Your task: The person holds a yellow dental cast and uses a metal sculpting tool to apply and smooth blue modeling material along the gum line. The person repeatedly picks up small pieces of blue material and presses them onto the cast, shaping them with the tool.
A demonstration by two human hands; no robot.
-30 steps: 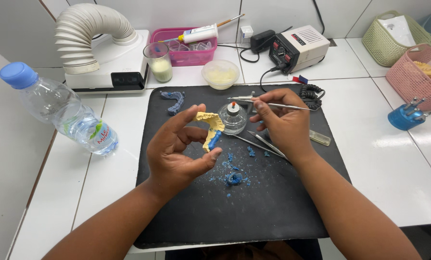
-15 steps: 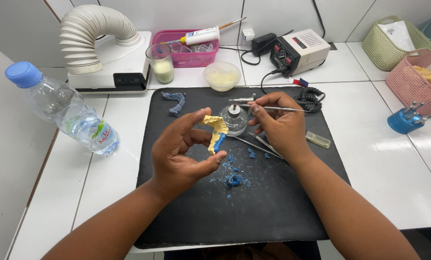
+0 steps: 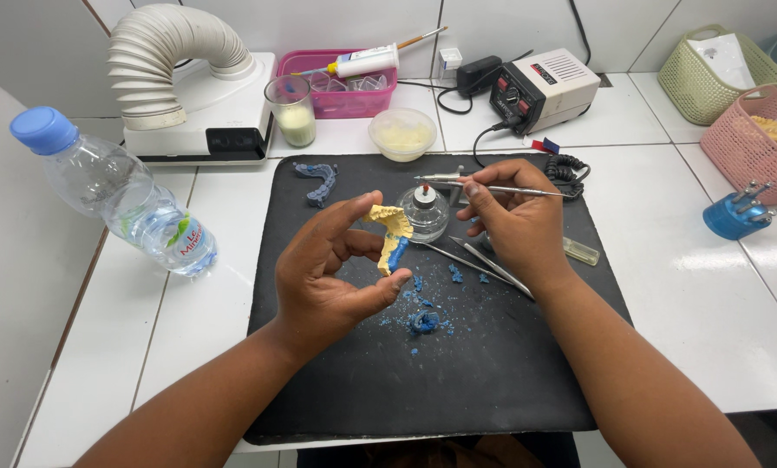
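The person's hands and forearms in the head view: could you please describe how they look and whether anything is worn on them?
Both the left hand and the right hand are bare, with no gloves, and I can see no rings, watch or bracelet. Both forearms are uncovered right to the bottom edge of the picture, so no sleeves show. The fingernails look short and unpainted.

Left hand (image 3: 332, 273) raised, palm-side grip pinched between thumb and fingers; right hand (image 3: 514, 225) curled, fingertips pinched.
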